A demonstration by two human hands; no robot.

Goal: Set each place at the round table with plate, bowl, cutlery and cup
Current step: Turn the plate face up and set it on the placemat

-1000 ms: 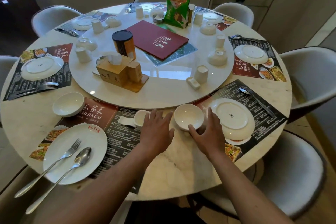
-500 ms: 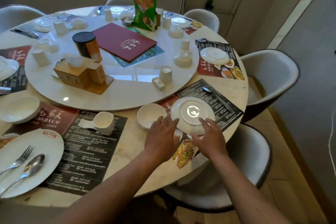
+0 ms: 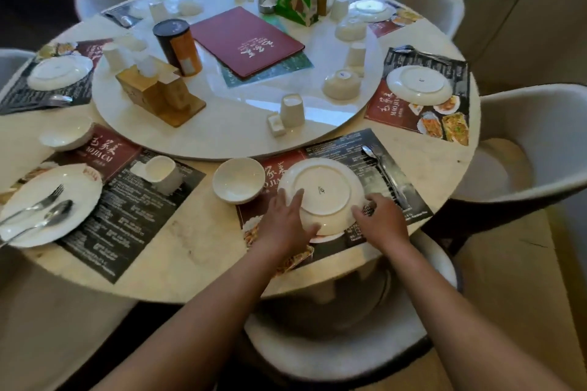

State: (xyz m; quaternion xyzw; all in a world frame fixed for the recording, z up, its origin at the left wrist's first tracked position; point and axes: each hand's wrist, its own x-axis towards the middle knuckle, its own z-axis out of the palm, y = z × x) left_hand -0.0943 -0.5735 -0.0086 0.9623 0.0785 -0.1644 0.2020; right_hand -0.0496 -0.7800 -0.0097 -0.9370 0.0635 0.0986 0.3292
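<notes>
Marble fills most of the frame: a round table (image 3: pixel 190 251) with a raised turntable (image 3: pixel 235 133) at centre and pale upholstered chairs (image 3: pixel 524 149) ringed around it, one chair seat directly below the near edge. Bare tabletop lies at lower centre, between the two near placemats; at right the floor opens beyond the chairs.

A printed placemat (image 3: pixel 359 149) at centre right carries "MAO JIA" in white on red, partly covered; the mat at left (image 3: pixel 104 152) reads "MAO JIA CAI", and a third at upper right repeats it. The red menu folder (image 3: pixel 247 41) on the turntable bears white calligraphy I cannot read.

An upside-down white plate (image 3: pixel 324 190), a small maker's mark at its middle, rests on the centre-right placemat close to the table's near edge. The left hand (image 3: pixel 282 225) lies on its lower left rim with fingers straight and spread, thumb reaching along the near edge. The right hand (image 3: pixel 381 222) meets the lower right rim, fingers curled at the plate's edge; whether they hook under it I cannot tell. A white bowl (image 3: pixel 238 179) stands upright just left of the plate, a spoon (image 3: pixel 381 171) lies just right of it, and an inverted cup (image 3: pixel 292 109) sits above on the turntable's edge.
</notes>
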